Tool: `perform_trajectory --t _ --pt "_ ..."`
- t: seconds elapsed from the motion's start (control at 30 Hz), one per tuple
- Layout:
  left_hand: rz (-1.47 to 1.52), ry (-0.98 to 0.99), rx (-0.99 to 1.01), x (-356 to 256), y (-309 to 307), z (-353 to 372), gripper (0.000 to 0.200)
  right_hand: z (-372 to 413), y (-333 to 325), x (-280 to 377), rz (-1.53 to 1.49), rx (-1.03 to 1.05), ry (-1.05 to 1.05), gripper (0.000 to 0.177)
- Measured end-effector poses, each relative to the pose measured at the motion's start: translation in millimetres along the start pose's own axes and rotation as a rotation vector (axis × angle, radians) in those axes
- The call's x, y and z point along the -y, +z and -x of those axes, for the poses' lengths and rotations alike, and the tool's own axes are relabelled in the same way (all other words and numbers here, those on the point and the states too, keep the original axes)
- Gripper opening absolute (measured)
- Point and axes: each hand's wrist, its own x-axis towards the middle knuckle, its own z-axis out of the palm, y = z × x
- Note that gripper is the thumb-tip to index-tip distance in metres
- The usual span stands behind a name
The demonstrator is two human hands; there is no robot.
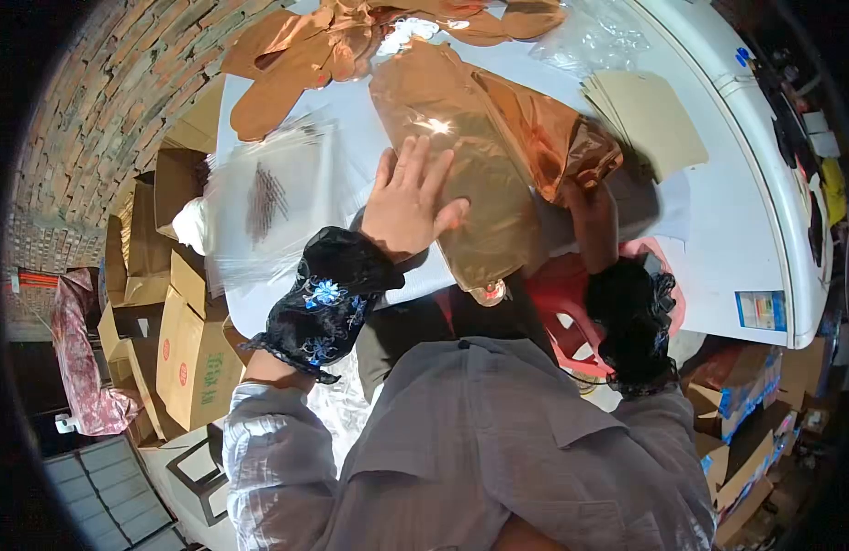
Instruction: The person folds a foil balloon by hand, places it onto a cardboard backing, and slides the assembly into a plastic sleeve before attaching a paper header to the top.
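Observation:
A flat, uninflated rose-gold foil balloon (480,174) lies across the white table, its near end reaching the front edge. My left hand (408,202) rests on its left side with the fingers spread. My right hand (585,207) grips the crumpled, raised part of the copper foil (544,129) on the right; its fingertips are partly hidden by the foil. Beyond them, more flat copper foil balloons (300,64) lie along the far edge, beside a small white bundle (408,35). Left of my left hand sits a stack of clear plastic bags (282,193) with dark printing.
Beige cards (650,119) lie fanned out on the right, near clear plastic wrap (594,37). Cardboard boxes (195,340) stand left of the white table (718,275), and more boxes (746,432) at right. A red plastic stool (571,312) is under the front edge.

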Motion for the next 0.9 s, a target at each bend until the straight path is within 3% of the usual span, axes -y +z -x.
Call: perform_trajectory --t 0.27,0.37,0.43,0.5,0.57,0.7,0.8,0.9 --pt "-0.030 -0.030 0.017 -2 7 -2 0.069 -1 -5 -16 0.087 0.033 0.010 0.015" --pt "-0.023 -0.038 0.006 -1 9 0 0.068 9 8 25 0.348 0.030 0.009 0.018" --pt "-0.023 -0.040 0.006 -2 9 0 0.069 9 23 28 0.294 0.068 0.009 0.018" --pt "-0.023 -0.039 0.008 -3 9 1 0.070 10 35 36 0.322 0.133 -0.181 0.017" --pt "-0.055 -0.020 0.011 1 12 2 0.070 13 44 53 0.427 0.221 -0.562 0.016" --pt "-0.049 -0.024 0.023 2 14 3 0.073 15 69 50 0.534 0.314 -0.573 0.019" --pt "0.133 -0.060 -0.003 7 15 4 0.093 17 78 44 0.607 0.319 -0.667 0.031" --pt "0.185 -0.036 0.041 6 6 6 0.070 20 77 51 0.591 0.385 -0.639 0.043"
